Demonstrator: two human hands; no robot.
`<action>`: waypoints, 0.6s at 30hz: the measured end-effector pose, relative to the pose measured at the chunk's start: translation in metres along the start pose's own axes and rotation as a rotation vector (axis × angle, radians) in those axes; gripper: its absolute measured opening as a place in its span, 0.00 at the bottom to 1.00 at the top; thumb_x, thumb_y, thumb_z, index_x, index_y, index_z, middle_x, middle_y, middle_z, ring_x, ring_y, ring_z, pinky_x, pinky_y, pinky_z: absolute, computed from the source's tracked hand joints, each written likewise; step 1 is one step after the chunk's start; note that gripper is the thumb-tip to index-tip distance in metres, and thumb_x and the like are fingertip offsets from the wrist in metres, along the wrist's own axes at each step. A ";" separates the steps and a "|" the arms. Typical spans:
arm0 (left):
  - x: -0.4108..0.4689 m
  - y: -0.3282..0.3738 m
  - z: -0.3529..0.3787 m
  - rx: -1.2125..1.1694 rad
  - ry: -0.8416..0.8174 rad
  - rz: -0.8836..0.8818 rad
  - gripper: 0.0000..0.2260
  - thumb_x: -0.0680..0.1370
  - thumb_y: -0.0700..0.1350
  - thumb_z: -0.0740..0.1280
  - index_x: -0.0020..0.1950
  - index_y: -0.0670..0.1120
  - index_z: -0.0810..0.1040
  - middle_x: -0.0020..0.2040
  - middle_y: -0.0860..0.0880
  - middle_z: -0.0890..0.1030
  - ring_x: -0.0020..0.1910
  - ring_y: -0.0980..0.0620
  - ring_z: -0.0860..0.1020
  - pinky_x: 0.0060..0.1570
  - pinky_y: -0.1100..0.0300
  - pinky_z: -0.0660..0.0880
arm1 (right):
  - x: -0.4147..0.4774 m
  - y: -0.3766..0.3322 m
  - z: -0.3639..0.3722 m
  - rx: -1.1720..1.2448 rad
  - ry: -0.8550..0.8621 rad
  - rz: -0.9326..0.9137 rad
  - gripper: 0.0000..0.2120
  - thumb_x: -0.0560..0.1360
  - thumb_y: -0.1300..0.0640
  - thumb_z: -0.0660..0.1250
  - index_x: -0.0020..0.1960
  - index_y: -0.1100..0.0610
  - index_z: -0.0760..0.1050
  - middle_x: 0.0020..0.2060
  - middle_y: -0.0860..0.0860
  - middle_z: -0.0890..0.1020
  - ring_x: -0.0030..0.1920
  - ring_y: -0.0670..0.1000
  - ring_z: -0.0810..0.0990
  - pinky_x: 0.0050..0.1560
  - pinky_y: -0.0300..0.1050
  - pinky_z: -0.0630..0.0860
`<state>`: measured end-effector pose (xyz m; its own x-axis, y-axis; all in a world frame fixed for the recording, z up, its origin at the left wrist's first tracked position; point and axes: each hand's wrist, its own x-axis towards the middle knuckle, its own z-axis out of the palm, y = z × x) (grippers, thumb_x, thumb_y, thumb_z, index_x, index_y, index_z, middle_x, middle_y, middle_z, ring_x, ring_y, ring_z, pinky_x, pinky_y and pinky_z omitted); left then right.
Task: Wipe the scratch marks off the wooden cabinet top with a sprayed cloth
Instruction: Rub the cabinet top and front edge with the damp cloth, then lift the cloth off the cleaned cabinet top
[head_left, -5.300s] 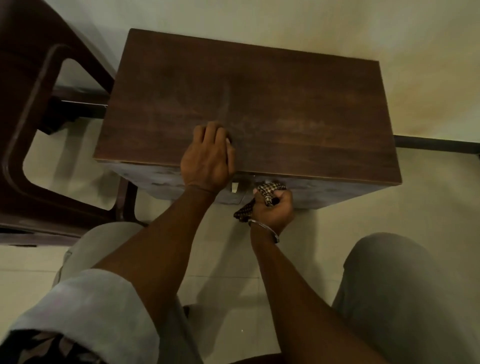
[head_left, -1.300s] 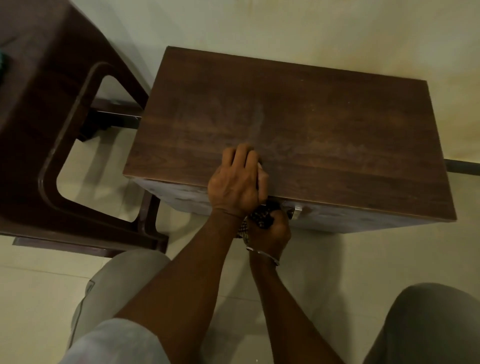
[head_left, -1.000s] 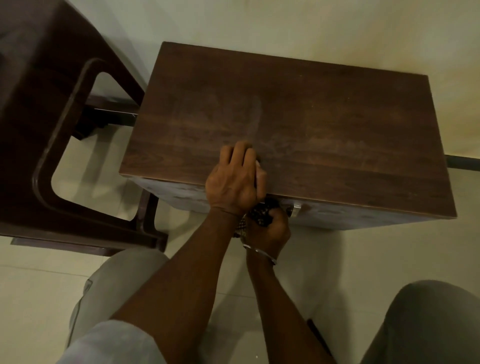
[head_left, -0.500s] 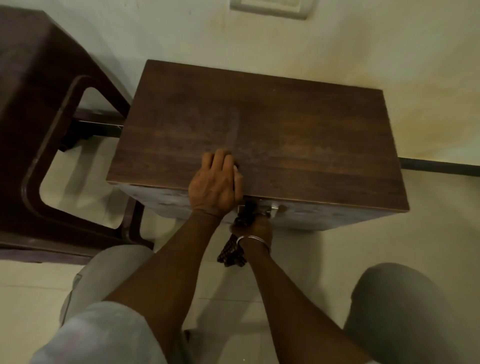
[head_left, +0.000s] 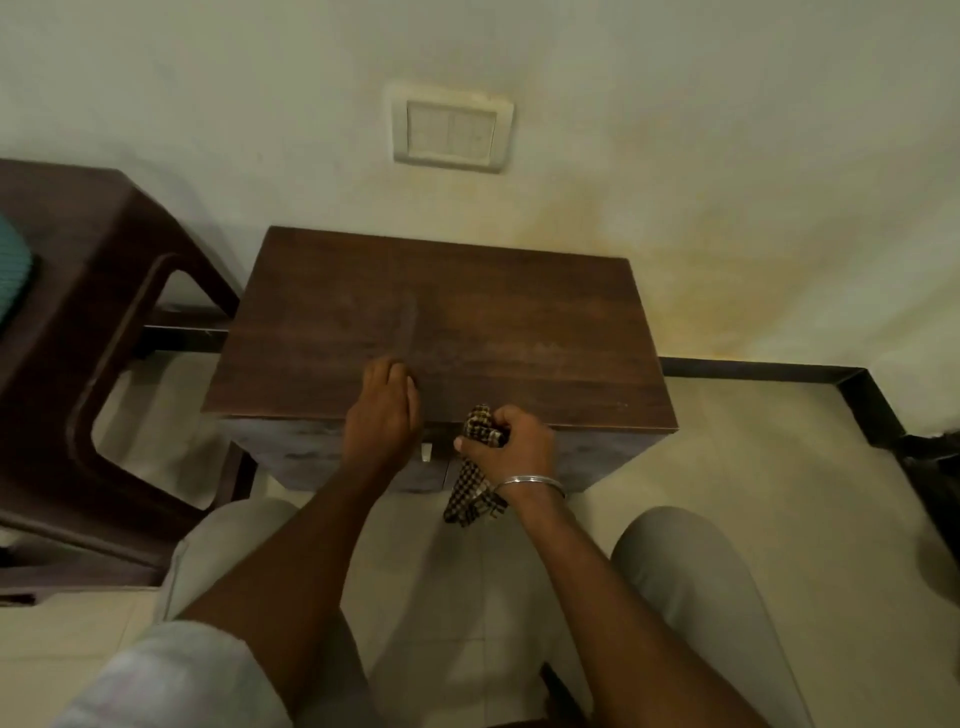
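Big picture first: pale wall (head_left: 675, 130) behind with a switch plate (head_left: 451, 130) set in it, tiled floor (head_left: 753, 467) below, a dark plastic chair (head_left: 88, 322) off to the left, and square in the middle the wooden cabinet top (head_left: 493, 322), backed against the wall, standing solid. Its surface is dark, flat wood grain with a pale vertical streak (head_left: 410, 322) and cloudy smears running right of it; those look like the marks to go after. The left hand (head_left: 384, 415) lies palm-down over the front edge, fingers flat on the wood, holding nothing, seemingly bracing. The right hand (head_left: 511, 441) sits just at the front lip, fist closed around the checked cloth (head_left: 475, 478), one bunch poking up above the knuckles, the tail hanging down in front of the cabinet face near a small metal handle (head_left: 426, 452). That cloth looks light, limp and floppy, nothing fragile about it; balled tight in the palm it should give a firm pad, and the loose tail wants tucking in so it doesn't drag. Whether it's damp I can't tell. The top looks hard and smooth, so it should take firm rubbing along the grain.
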<state>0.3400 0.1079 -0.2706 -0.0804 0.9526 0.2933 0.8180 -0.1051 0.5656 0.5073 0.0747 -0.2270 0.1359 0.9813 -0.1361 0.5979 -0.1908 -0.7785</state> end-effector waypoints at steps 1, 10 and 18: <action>-0.002 0.005 -0.007 -0.018 -0.008 0.024 0.06 0.83 0.39 0.58 0.52 0.39 0.73 0.56 0.41 0.74 0.57 0.44 0.72 0.48 0.49 0.75 | 0.000 -0.004 -0.009 0.014 0.022 -0.017 0.14 0.64 0.53 0.80 0.42 0.55 0.77 0.37 0.49 0.81 0.38 0.46 0.78 0.36 0.33 0.71; 0.001 0.024 -0.081 0.031 -0.017 0.227 0.06 0.82 0.38 0.61 0.51 0.39 0.77 0.51 0.41 0.77 0.55 0.41 0.74 0.63 0.47 0.71 | 0.028 -0.051 -0.066 -0.086 0.200 -0.171 0.15 0.64 0.61 0.76 0.48 0.62 0.78 0.45 0.60 0.81 0.47 0.58 0.79 0.46 0.46 0.72; 0.001 -0.002 -0.187 0.132 0.082 0.170 0.09 0.83 0.41 0.58 0.50 0.40 0.77 0.51 0.42 0.77 0.54 0.46 0.74 0.64 0.49 0.70 | 0.031 -0.121 -0.068 -0.158 0.241 -0.308 0.18 0.65 0.60 0.76 0.52 0.63 0.77 0.50 0.63 0.80 0.51 0.63 0.78 0.51 0.53 0.75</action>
<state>0.2318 0.0557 -0.1276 0.0235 0.8974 0.4405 0.8908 -0.2188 0.3983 0.4929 0.1270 -0.0949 0.1014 0.9629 0.2500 0.7507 0.0908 -0.6544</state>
